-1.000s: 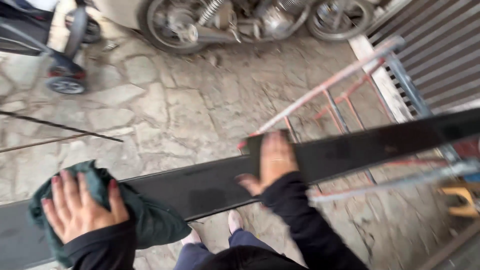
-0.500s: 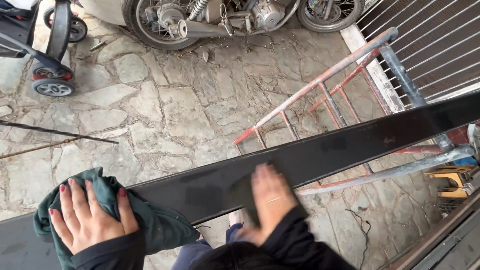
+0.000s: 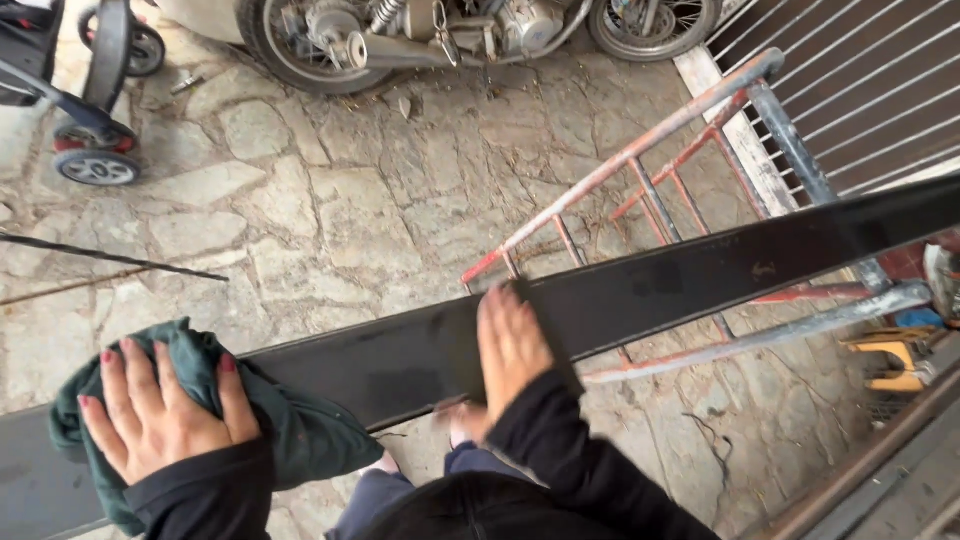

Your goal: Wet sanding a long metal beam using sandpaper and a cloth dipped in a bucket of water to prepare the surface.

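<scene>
The left hand [image 3: 160, 415] lay flat and spread at the lower left of the frame, fingers fanned wide, palm pressed down on a bunched green cloth [image 3: 290, 440] — pinning it rather than gripping it. The cloth itself sat on the dark metal beam [image 3: 680, 275], draped over both of its edges. A black sleeve covered the left wrist, coming up from the bottom edge.

Over at the centre, the right hand [image 3: 512, 345] was open too, fingers straight and close together, laid across the beam's top face with the fingertips reaching its far edge. It was motion-blurred, so whether the thumb hooked under the near edge couldn't be told. Its forearm, also in black, angled in from the lower middle, elbow toward the bottom.

The beam was long, flat and black, its long axis running from the lower left corner up to the right edge, rising as it went right. It rested across a paint-stained metal trestle [image 3: 640, 160], reddish and grey, whose rails slanted from mid-frame to the upper right.

Below it all, a stone-paved floor [image 3: 330, 200] with irregular slabs. A motorcycle [image 3: 440, 30] stood along the top edge, a stroller wheel [image 3: 95, 165] at the upper left, a thin rod [image 3: 110, 258] on the ground at the left, a ribbed metal gate [image 3: 860, 90] at the upper right, and a small yellow stool [image 3: 890, 365] at the far right.
</scene>
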